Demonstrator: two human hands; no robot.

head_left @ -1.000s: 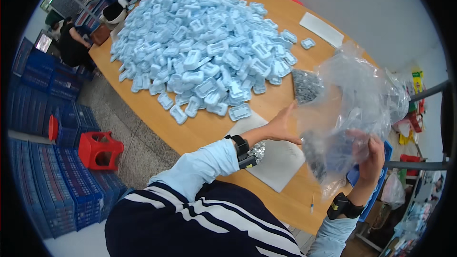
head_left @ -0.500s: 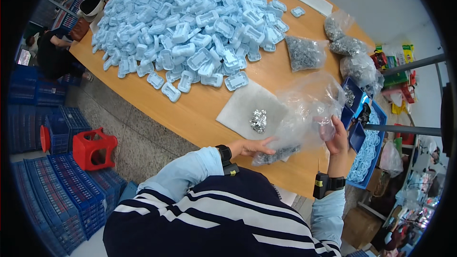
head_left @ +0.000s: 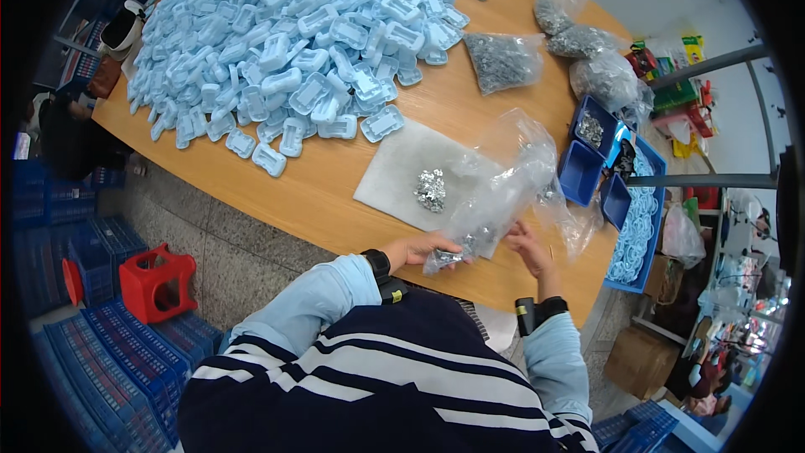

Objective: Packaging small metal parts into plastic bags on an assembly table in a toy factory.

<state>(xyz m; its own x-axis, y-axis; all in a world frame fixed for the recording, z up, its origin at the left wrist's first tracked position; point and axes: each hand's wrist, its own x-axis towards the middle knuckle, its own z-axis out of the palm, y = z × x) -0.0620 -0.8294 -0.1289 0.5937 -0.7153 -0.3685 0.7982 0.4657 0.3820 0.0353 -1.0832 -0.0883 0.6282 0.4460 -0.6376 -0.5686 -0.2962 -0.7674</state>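
Note:
A clear plastic bag (head_left: pixel 511 189) with small grey metal pieces in its lower end slants over a white foam sheet (head_left: pixel 387 164). My left hand (head_left: pixel 422 250) is closed round the bag's bottom corner, near the table's front edge. Beside the bag's lower right side is my right hand (head_left: pixel 530 252), its fingers apart and partly bent toward the plastic; whether they touch it is hard to see. A small heap of shiny metal pieces (head_left: pixel 431 190) lies on the sheet, left of the bag.
A large mound of light blue plastic cases (head_left: pixel 285 50) covers the table's far left. Filled bags of metal parts (head_left: pixel 503 60) lie at the far right. Dark blue trays (head_left: pixel 580 172) stand right of the bag, next to a bin of light blue rings (head_left: pixel 639 235). A red stool (head_left: pixel 158 283) stands left.
My right hand has let go of the bag's upper part and come down beside its lower end. The bag's top has drooped to the right. My left hand still grips the bottom corner.

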